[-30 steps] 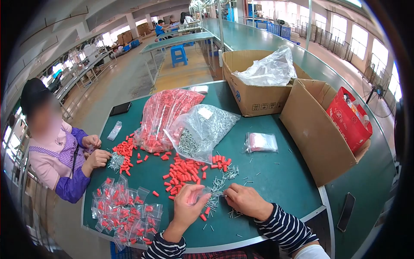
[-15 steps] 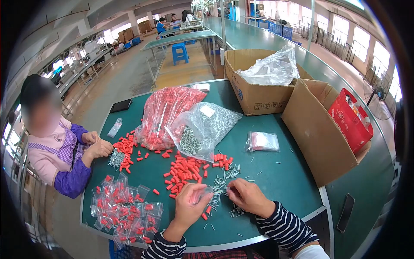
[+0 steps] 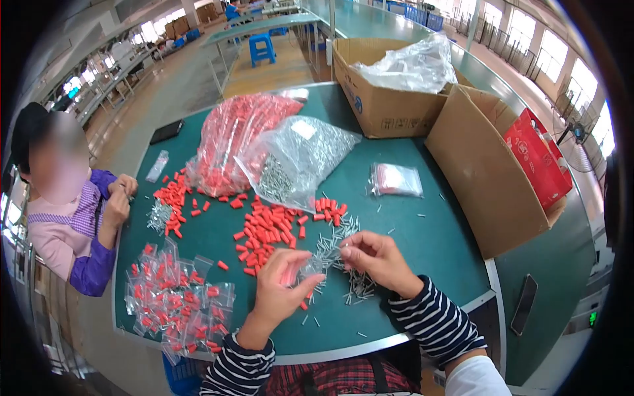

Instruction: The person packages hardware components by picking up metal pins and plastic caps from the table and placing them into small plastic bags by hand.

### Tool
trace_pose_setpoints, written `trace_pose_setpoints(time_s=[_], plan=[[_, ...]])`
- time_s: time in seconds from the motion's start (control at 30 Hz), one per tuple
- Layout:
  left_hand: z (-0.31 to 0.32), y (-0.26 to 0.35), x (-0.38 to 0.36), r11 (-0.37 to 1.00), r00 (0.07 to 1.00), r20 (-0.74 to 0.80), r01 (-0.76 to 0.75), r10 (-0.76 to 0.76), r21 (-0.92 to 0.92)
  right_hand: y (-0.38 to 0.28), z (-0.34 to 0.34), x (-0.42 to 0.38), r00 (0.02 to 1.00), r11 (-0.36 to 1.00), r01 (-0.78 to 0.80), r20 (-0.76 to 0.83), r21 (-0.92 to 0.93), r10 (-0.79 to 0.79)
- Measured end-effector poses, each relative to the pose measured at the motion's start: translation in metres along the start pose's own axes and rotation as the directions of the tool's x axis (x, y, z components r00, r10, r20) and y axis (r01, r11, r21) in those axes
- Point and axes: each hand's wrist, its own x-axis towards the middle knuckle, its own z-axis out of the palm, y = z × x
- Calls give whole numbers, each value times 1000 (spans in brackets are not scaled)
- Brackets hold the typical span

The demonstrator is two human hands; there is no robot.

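My left hand (image 3: 281, 287) is curled around a small clear zip bag (image 3: 310, 267), its mouth facing the right hand. Thumb and forefinger of my right hand (image 3: 380, 264) are pinched together on what looks like a small screw, above a pile of silver screws (image 3: 330, 247). Red plastic wall plugs (image 3: 267, 228) lie heaped just beyond my left hand. Filled small bags (image 3: 181, 297) with red plugs and screws are piled to the left.
A large bag of red plugs (image 3: 241, 135) and a clear bag of screws (image 3: 310, 152) stand behind. Cardboard boxes (image 3: 389, 109) (image 3: 472, 171) line the right. A stack of flat bags (image 3: 396, 180) and a phone (image 3: 525, 305) lie rightward. A co-worker's hands (image 3: 121, 198) are at left.
The view has tilted down, so the table sits higher in the picture. My left hand has opened wider around the bag; my right hand stays pinched near the screws. The co-worker's hands have shifted left.
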Motion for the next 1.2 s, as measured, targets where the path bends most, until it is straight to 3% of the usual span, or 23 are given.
trace_pose_setpoints(time_s=[0.17, 0.57, 0.67, 0.87, 1.07, 1.17, 1.2], plan=[[1, -1, 0, 999, 1000, 20, 1, -1, -43, -6, -5, 1, 998, 986, -62, 10, 157, 61], [-1, 1, -1, 999, 999, 48, -25, 23, 47, -9, -6, 3, 987, 914, -151, 5, 376, 162], [3, -4, -2, 1000, 998, 54, -16, 15, 25, -10, -6, 1, 986, 921, -165, 26, 352, 166], [7, 3, -3, 998, 997, 73, -13, 9, 58, -17, 5, -5, 986, 973, -152, 93, 173, 137], [11, 1, -3, 991, 997, 59, -60, 53, 123, -12, 14, -9, 993, 999, 7, 117, -42, -2], [12, 2, -3, 982, 996, 54, -82, 74, 172, -15, 16, -10, 993, 971, 47, 118, -236, -19], [13, 2, -2, 981, 996, 56, -79, 70, 177, -16, 16, -10, 987, 938, 131, 133, -320, -93]])
